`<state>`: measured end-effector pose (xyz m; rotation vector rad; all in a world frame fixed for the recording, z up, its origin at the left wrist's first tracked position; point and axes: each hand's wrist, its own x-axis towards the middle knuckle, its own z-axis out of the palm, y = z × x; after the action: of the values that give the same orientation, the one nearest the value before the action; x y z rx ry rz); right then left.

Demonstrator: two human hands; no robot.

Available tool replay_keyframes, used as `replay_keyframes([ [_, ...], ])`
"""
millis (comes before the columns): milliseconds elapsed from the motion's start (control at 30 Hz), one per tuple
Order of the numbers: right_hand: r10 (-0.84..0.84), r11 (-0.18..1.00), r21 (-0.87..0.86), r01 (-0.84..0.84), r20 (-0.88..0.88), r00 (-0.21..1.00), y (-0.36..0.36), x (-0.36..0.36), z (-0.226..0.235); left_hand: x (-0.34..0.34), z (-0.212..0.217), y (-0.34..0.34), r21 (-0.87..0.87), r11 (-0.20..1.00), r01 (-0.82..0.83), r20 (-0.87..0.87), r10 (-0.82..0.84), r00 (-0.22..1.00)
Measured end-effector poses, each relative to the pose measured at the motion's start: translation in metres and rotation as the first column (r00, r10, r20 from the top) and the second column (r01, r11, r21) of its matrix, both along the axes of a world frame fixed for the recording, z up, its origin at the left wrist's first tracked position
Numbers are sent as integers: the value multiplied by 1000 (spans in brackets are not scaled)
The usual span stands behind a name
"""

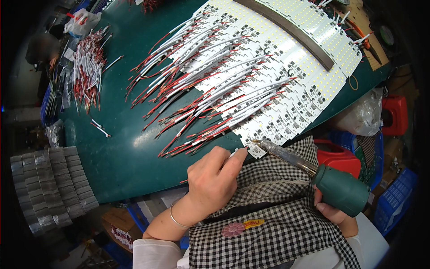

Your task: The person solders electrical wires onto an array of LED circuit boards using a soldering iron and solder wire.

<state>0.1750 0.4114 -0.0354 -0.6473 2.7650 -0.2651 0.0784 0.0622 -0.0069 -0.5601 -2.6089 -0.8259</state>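
Note:
My left hand is closed in a pinch at the near corner of the white LED boards. Between its fingers shows a bit of white-sleeved wire, and a red end pokes out on the hand's other side. In my right hand is a soldering iron with a thick green handle. Its tip rests at or just above the board corner, close to my left fingertips; contact cannot be told. Rows of red and white wires are attached along the boards and fan out leftward over the green table.
A dark curved bar lies across the boards. Loose wires are heaped at the far left, and stacked grey strips hang at the near left edge. Red stools and blue crates stand to the right. A person is at far left.

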Motion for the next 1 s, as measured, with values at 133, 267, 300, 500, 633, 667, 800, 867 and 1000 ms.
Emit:
replay_keyframes([
  [133, -164, 638, -640, 428, 430, 888, -15, -15, 23, 0, 0, 2, -14, 1000, -21, 11, 21, 1000],
  [267, -87, 614, -752, 240, 238, 967, -29, -43, 41, 2, 1, 5, -51, 998, -37, 15, 38, 999],
  [300, -86, 613, -753, 240, 238, 967, -28, -42, 38, 3, -1, 6, -43, 998, -45, 8, 45, 999],
  [500, -154, 532, -750, 394, 372, 915, -30, -39, 37, 4, -4, 8, 10, 998, -63, -15, 63, 998],
  [633, -136, 599, -705, 380, 379, 916, -35, -49, 45, 3, -3, 7, 31, 999, -34, -17, 35, 999],
  [667, -74, 620, -721, 309, 339, 938, -37, -54, 47, 3, -3, 7, 31, 999, -36, -17, 37, 999],
  [800, -55, 686, -699, 203, 228, 972, -34, -54, 38, 1, -5, 6, 28, 999, -34, -5, 34, 999],
  [867, -38, 724, -677, 129, 147, 988, -30, -51, 31, 2, -4, 7, 27, 999, -33, -12, 33, 999],
  [1000, -70, 668, -739, 90, 58, 996, -28, -50, 16, 2, -3, 7, 34, 999, -25, -7, 26, 1000],
])
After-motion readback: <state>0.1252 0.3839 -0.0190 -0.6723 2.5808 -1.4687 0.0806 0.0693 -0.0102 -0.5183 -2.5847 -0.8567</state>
